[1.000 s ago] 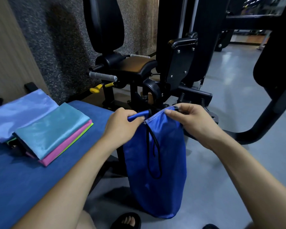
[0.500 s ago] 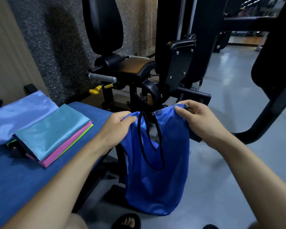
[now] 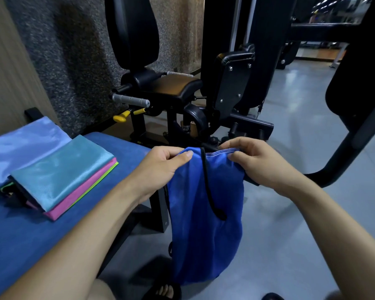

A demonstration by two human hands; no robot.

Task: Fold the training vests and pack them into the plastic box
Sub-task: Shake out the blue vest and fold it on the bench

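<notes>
Vertically hanging blue vest [image 3: 206, 224], hand-held.

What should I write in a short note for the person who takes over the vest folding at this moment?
Left hand: grips the top edge of the blue vest.
Right hand: pinches the same edge on the other side.
The vest hangs unfolded above the floor, beside the blue bench.
Done: a stack of folded vests lies on the bench, teal on top, pink and green under it, light blue behind.
Left: fold the blue vest, then pack all of them. The plastic box is not in view.
</notes>
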